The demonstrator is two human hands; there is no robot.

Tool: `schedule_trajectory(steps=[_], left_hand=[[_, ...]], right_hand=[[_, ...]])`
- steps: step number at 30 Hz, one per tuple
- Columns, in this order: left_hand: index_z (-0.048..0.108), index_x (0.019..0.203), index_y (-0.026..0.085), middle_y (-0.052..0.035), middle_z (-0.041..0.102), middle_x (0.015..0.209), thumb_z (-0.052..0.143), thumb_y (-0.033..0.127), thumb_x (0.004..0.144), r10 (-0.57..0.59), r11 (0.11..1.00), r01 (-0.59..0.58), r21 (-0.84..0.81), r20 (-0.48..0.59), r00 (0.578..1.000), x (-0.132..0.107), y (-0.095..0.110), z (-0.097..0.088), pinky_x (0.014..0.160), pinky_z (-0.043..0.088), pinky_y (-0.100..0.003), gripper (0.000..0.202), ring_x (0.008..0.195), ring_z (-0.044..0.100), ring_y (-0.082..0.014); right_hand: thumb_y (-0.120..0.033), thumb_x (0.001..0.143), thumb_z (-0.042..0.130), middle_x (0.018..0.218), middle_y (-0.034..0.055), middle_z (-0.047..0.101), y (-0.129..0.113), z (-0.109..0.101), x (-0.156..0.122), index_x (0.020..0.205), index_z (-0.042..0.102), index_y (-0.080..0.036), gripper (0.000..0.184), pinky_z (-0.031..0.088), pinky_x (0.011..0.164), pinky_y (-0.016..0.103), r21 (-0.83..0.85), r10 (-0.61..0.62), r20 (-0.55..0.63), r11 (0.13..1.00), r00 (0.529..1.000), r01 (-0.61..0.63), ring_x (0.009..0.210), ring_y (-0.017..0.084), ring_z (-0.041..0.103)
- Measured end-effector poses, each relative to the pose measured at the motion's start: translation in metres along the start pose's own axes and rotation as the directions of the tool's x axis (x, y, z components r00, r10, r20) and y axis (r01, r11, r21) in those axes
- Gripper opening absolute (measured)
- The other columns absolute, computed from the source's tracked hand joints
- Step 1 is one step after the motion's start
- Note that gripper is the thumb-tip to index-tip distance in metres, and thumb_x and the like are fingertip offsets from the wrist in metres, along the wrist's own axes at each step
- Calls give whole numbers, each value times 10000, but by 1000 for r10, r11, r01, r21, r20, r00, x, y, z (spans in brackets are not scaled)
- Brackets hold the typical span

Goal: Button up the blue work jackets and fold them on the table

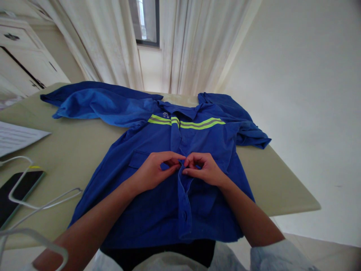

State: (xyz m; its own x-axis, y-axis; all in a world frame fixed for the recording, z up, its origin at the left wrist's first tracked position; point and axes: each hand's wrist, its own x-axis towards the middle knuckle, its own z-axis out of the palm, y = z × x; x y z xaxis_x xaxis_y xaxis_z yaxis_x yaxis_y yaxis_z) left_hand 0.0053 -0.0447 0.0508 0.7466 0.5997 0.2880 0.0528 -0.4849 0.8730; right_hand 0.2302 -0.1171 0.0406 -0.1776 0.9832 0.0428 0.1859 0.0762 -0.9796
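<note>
A blue work jacket (pixel 158 141) lies spread on the table, collar away from me, with a yellow-green and grey reflective stripe (pixel 197 123) across its chest. My left hand (pixel 156 169) pinches the edge of the front placket (pixel 184 203) at mid-length. Close beside it, my right hand (pixel 203 168) is closed in a pinch on the same opening, the fingertips of both hands nearly meeting. Whether a button sits between the fingers is hidden. Below the hands the placket edges stand slightly apart, and a buttonhole shows near the hem.
On the left of the table (pixel 284 188) lie a dark phone (pixel 19 192), a white cable (pixel 53 203) and a printed paper sheet (pixel 19 137). Behind the table hang pale curtains (pixel 194 45) beside a window (pixel 145 20). A white wall (pixel 307 94) stands at the right.
</note>
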Motion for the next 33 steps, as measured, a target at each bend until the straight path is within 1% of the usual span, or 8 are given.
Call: schedule_trajectory(steps=[5, 8, 12, 18, 23, 26, 29, 33], left_hand=[[791, 1132, 223, -43, 801, 1025, 659, 207, 966, 59, 996, -60, 65, 17, 998, -1, -3, -3, 848, 582, -260, 212, 917, 739, -161], [782, 1147, 219, -35, 803, 1024, 667, 202, 959, 25, 1000, -25, 5, 25, 999, -3, -2, 1, 837, 588, -252, 221, 895, 750, -156], [785, 1096, 201, -26, 804, 964, 695, 180, 922, -35, 998, 34, -45, -29, 999, -5, 2, 8, 781, 595, -234, 196, 827, 756, -148], [787, 970, 197, -19, 795, 867, 716, 163, 888, -29, 1000, 30, 7, -97, 995, -5, 2, 13, 743, 591, -240, 114, 771, 750, -156], [777, 987, 215, -12, 792, 907, 671, 129, 895, 25, 997, -17, 81, -106, 994, -8, -3, 16, 766, 579, -229, 165, 809, 746, -147], [774, 1001, 215, -13, 793, 918, 645, 147, 916, -20, 998, 26, 61, -87, 996, -8, -3, 15, 756, 577, -228, 168, 815, 746, -149], [775, 1017, 204, -22, 797, 936, 634, 199, 942, -98, 995, 97, -35, -41, 994, -6, 1, 12, 758, 579, -235, 160, 830, 751, -157], [775, 1007, 183, -31, 794, 898, 661, 351, 963, -243, 956, 245, -160, 35, 969, -3, 5, 7, 691, 568, -236, 208, 788, 736, -164]], right_hand=[[-438, 718, 941, 621, -45, 590, 2, 4, 0, 878, 741, -157, 381, 382, 579, 233, 68, 21, -24, 998, 999, -20, 569, 89, 480], [-467, 756, 906, 633, -38, 600, 3, 3, 1, 865, 748, -160, 362, 376, 554, 221, 152, 62, -29, 987, 998, -57, 565, 86, 486], [-483, 816, 851, 659, -16, 639, 4, -3, 2, 907, 773, -153, 351, 379, 531, 206, 198, 118, 47, 972, 992, -125, 575, 91, 528], [-440, 739, 915, 632, -27, 632, 5, -2, 4, 868, 759, -153, 352, 376, 467, 184, 244, 169, 50, 954, 984, -176, 532, 78, 507], [-470, 690, 942, 645, -20, 652, 3, -1, 5, 836, 736, -152, 406, 409, 433, 175, 193, 234, 64, 951, 970, -242, 527, 83, 529], [-480, 717, 925, 647, -19, 654, 3, -4, 5, 853, 740, -148, 403, 414, 454, 172, 158, 227, 88, 958, 970, -239, 537, 78, 538], [-481, 717, 926, 641, -30, 642, 4, -5, 5, 840, 729, -151, 403, 386, 456, 174, 152, 215, 101, 962, 971, -229, 530, 73, 521], [-484, 727, 920, 658, -23, 647, 4, -2, 4, 825, 725, -152, 397, 398, 512, 193, 93, 150, 49, 984, 987, -154, 559, 78, 522]])
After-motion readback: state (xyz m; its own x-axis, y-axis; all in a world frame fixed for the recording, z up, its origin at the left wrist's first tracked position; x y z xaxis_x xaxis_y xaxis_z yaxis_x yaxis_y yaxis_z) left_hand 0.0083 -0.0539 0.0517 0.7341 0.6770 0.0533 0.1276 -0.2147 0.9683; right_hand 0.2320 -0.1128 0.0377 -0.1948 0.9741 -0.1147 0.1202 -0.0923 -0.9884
